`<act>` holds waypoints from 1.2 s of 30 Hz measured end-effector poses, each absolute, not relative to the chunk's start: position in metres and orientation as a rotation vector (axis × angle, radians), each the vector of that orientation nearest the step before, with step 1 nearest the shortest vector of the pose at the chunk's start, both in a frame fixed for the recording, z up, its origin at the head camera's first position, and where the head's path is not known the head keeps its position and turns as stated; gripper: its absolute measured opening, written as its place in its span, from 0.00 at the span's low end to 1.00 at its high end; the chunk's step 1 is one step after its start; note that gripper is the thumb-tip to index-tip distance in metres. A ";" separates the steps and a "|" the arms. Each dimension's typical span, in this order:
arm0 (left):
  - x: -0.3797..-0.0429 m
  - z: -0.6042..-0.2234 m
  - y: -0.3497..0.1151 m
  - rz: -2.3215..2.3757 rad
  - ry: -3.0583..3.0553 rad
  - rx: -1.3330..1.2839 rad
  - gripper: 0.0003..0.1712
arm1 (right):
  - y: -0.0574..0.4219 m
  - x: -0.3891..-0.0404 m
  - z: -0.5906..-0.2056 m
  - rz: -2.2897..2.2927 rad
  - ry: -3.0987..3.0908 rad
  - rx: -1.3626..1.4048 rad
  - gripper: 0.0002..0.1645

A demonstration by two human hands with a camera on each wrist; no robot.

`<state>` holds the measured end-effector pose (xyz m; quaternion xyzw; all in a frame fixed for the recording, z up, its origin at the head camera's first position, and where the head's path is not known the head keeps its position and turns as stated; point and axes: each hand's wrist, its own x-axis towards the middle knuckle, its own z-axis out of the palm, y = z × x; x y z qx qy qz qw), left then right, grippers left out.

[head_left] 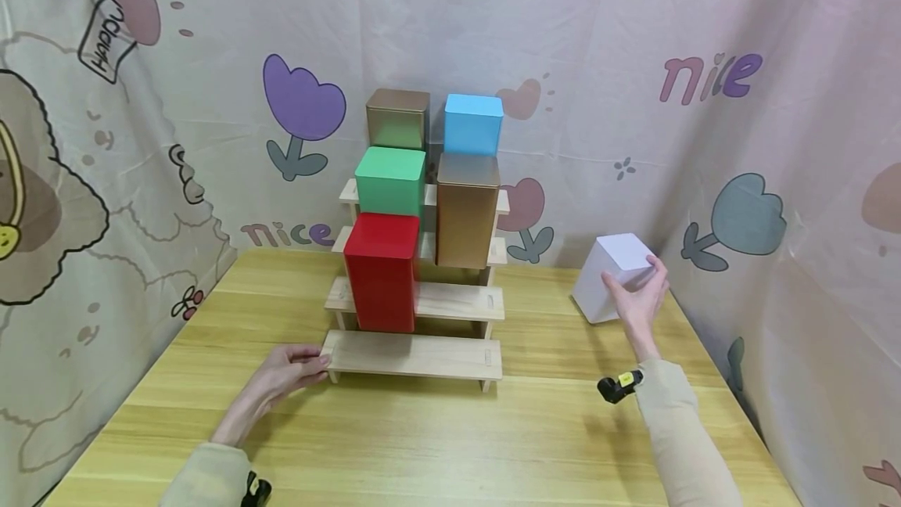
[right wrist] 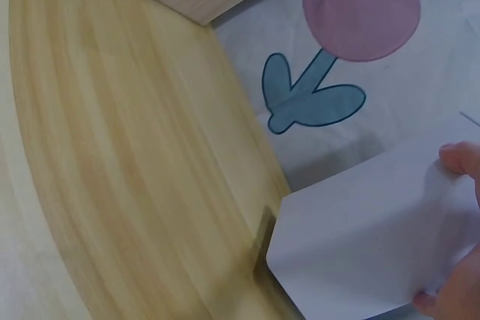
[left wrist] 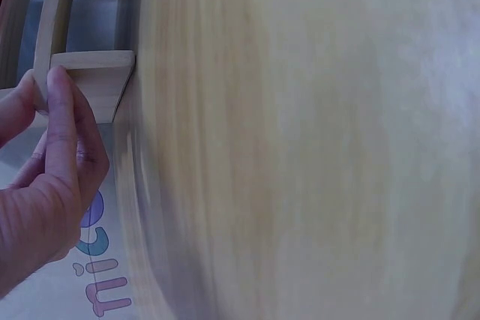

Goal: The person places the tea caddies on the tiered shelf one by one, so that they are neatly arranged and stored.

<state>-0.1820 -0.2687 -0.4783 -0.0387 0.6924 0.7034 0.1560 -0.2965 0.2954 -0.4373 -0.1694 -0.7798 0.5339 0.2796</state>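
My left hand [head_left: 285,370] pinches the left end of the lowest step of a wooden tiered stand [head_left: 415,354]. In the left wrist view, thumb and fingertips [left wrist: 58,80] meet around that board's end. Over to the right, my right hand [head_left: 642,303] grips a white box [head_left: 594,284] from its right side, thumb on the near face. The right wrist view shows the white box [right wrist: 360,237] with its lower edge close to the tabletop. A red box [head_left: 382,276] stands upright on the stand's second step from the bottom, at the left.
Higher on the stand are a green box [head_left: 390,182], a bronze box [head_left: 468,213], a brown box [head_left: 397,120] and a blue box [head_left: 473,125]. Everything stands on a wood-grain table [head_left: 422,444], with a printed cloth [head_left: 591,45] hanging behind and at both sides.
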 end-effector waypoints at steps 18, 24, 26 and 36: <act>-0.182 -0.477 -0.268 2.002 1.988 -0.124 0.33 | 0.288 -0.283 -0.409 1.452 -2.077 -0.284 0.52; -0.182 -0.477 -0.268 2.012 1.975 -0.116 0.32 | 0.282 -0.280 -0.399 1.447 -2.075 -0.260 0.51; -0.182 -0.477 -0.268 2.017 1.968 -0.111 0.32 | 0.280 -0.278 -0.396 1.450 -2.072 -0.238 0.50; -0.182 -0.477 -0.268 2.033 1.958 -0.124 0.31 | 0.269 -0.269 -0.379 1.474 -2.091 -0.147 0.50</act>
